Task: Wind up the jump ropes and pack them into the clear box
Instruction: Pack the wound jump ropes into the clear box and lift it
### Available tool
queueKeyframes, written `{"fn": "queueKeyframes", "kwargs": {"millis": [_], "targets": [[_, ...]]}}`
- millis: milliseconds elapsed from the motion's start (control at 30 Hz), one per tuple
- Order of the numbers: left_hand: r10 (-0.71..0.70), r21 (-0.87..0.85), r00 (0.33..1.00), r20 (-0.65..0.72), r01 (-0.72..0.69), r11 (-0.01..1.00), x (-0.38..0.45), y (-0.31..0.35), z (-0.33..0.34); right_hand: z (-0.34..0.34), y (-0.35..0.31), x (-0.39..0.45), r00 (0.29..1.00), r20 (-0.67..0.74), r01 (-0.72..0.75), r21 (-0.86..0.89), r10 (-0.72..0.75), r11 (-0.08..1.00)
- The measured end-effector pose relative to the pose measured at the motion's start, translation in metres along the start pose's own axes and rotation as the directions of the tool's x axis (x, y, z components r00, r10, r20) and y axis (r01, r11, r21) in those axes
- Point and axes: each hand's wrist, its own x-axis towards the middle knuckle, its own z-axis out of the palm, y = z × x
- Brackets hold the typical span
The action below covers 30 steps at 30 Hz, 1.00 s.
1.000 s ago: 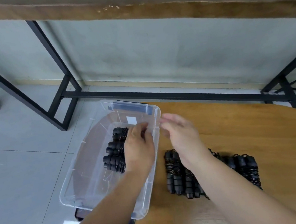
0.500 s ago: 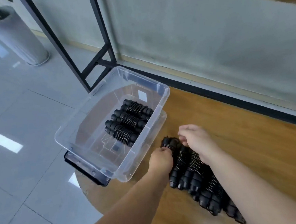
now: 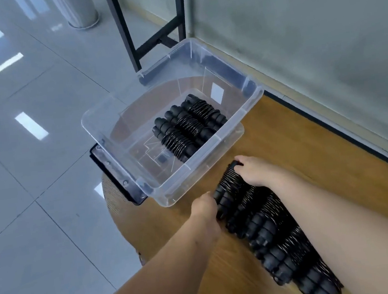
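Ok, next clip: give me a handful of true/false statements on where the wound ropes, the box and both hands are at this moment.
1. Three wound jump ropes lie inside the clear box. True.
2. The left hand is inside the box. False: it is on the table, at the near end of the front rope in the row of wound ropes.
3. The right hand grips the far end of that same rope. True.
4. A lid covers the box. False: it is open on top.
5. The ropes outside the box lie on the floor. False: they lie on the table.

Two bare forearms and hands (image 3: 204, 206), no sleeves or jewellery visible
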Motion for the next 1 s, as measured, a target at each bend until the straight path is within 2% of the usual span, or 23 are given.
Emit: {"fn": "queueKeyframes", "kwargs": {"millis": [67, 133, 267, 367, 500, 600, 700, 767, 900, 1000], "targets": [[0.001, 0.041, 0.999, 0.037, -0.003, 0.999, 0.002, 0.001, -0.005, 0.002, 0.0, 0.003, 1.0, 0.003, 0.0, -0.006, 0.0, 1.0], [0.0, 0.008, 0.999, 0.047, 0.0, 1.0, 0.001, -0.001, -0.007, 0.001, 0.001, 0.004, 1.0, -0.01, 0.004, 0.015, -0.004, 1.0], [0.081, 0.085, 0.997, -0.003, -0.081, 0.993, -0.003, 0.003, -0.003, -0.004, -0.001, 0.001, 0.999, -0.039, 0.029, 0.058, -0.027, 0.998], [0.055, 0.072, 0.998, 0.025, -0.056, 0.996, -0.01, 0.007, -0.004, -0.013, -0.005, -0.006, 0.997, -0.071, 0.042, 0.085, -0.036, 0.995], [0.094, 0.106, 0.992, 0.085, -0.102, 0.989, -0.023, 0.006, 0.001, -0.028, -0.009, -0.023, 0.992, -0.122, 0.048, 0.101, -0.036, 0.994], [0.127, 0.143, 0.983, 0.132, -0.146, 0.979, -0.037, 0.001, 0.008, -0.045, -0.006, -0.047, 0.977, -0.211, 0.059, 0.125, -0.031, 0.99], [0.18, 0.259, 0.968, 0.173, -0.221, 0.94, -0.02, -0.007, 0.021, -0.064, 0.001, -0.081, 0.937, -0.348, 0.052, 0.162, 0.008, 0.985], [0.182, 0.311, 0.958, 0.221, -0.246, 0.918, -0.05, 0.002, 0.025, -0.077, 0.004, -0.109, 0.914, -0.405, 0.044, 0.191, 0.038, 0.981], [0.317, 0.436, 0.879, 0.356, -0.456, 0.776, -0.113, 0.026, 0.024, -0.093, 0.0, -0.163, 0.852, -0.516, 0.09, 0.317, 0.092, 0.944], [0.444, 0.415, 0.77, 0.459, -0.628, 0.658, -0.138, 0.053, 0.013, -0.098, -0.016, -0.186, 0.802, -0.587, 0.145, 0.374, 0.113, 0.916]]}}
